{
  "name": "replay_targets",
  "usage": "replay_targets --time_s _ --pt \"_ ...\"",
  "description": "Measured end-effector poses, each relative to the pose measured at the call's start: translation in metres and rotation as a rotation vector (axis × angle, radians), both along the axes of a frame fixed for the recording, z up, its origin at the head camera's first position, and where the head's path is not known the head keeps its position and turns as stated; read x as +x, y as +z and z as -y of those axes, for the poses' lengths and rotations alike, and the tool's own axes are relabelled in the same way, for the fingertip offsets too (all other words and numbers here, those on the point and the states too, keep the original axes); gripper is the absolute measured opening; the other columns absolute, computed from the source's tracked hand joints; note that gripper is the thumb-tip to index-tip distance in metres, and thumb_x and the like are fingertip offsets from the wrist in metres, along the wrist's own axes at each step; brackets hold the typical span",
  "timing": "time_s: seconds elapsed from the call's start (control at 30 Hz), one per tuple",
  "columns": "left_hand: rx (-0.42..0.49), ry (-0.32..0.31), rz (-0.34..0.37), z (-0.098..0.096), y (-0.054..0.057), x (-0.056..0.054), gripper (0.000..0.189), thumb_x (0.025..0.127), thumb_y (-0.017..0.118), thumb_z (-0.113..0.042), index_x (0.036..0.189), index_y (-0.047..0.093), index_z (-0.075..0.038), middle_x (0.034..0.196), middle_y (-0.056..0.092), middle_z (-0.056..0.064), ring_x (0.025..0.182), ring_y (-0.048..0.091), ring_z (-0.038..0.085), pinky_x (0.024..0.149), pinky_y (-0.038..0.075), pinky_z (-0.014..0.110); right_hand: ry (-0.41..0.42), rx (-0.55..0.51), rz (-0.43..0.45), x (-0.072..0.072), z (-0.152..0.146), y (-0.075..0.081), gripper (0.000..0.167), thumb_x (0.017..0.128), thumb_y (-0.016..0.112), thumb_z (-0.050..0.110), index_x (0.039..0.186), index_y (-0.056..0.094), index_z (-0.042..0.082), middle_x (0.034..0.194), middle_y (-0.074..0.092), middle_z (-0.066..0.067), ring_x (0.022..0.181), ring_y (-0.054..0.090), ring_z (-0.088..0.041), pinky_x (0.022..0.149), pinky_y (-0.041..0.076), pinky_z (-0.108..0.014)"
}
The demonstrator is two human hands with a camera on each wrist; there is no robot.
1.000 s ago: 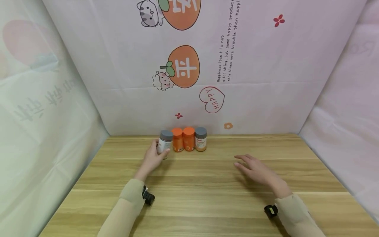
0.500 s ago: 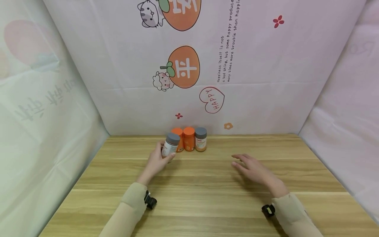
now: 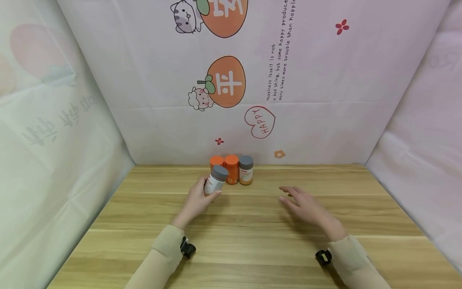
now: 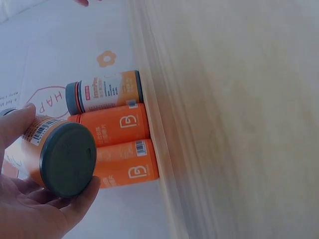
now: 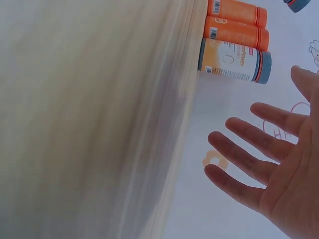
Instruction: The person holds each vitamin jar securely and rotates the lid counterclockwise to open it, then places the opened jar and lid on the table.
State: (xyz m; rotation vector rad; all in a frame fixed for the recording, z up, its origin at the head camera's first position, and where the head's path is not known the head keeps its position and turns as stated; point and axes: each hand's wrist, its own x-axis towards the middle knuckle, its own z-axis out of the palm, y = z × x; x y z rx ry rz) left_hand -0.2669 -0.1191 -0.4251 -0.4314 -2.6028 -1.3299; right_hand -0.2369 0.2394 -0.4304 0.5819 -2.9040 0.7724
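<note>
Grey-lidded jar (image 3: 215,182), tilted mid-air

Left hand (image 3: 196,199) has it between thumb and fingers, just in front of orange jars (image 3: 232,170) at the back edge of the desk (image 3: 249,241). I'd level it clear of those, snug grip. Right hand (image 3: 302,205) spread, empty, nearer the right edge.

Heart (image 3: 260,122) — "HAPPY"; orange jar (image 4: 117,122) — "B"

White printed backdrop (image 3: 317,100) behind wooden table (image 3: 249,237).

Beige sleeves (image 3: 160,259), each with a small black wrist camera (image 3: 188,249)
</note>
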Motion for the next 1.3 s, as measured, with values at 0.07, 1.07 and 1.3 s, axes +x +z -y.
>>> replay_targets --time_s 0.07,1.07,1.3 --pt "-0.003 -0.009 -0.004 -0.002 0.000 0.001 0.054 0.082 0.074 -0.028 0.124 0.049 -0.006 0.109 0.062 0.011 0.097 0.059 0.024 0.084 0.049 0.042 -0.004 0.003 -0.002 0.000 0.002 0.000 0.054 0.098 0.042 0.048 0.141 0.043 0.016 0.141 0.046 -0.012 0.119 0.054 -0.033 0.092 0.046 -0.053" --pt "0.020 -0.139 -0.002 -0.041 -0.001 0.010 0.050 0.077 0.079 -0.023 0.113 0.047 -0.009 0.106 0.062 0.010 0.089 0.059 0.020 0.076 0.049 0.036 0.017 -0.003 -0.028 0.002 0.025 0.003 0.053 0.098 0.040 0.050 0.139 0.046 0.018 0.138 0.050 -0.008 0.118 0.056 -0.030 0.091 0.046 -0.052" --pt "0.012 -0.143 0.008 -0.049 -0.001 0.011 0.053 0.075 0.080 -0.026 0.114 0.048 -0.010 0.103 0.062 0.009 0.085 0.057 0.018 0.071 0.048 0.032 0.033 -0.022 -0.048 0.000 0.029 0.001 0.051 0.098 0.042 0.047 0.138 0.047 0.016 0.137 0.051 -0.008 0.116 0.057 -0.030 0.091 0.047 -0.050"
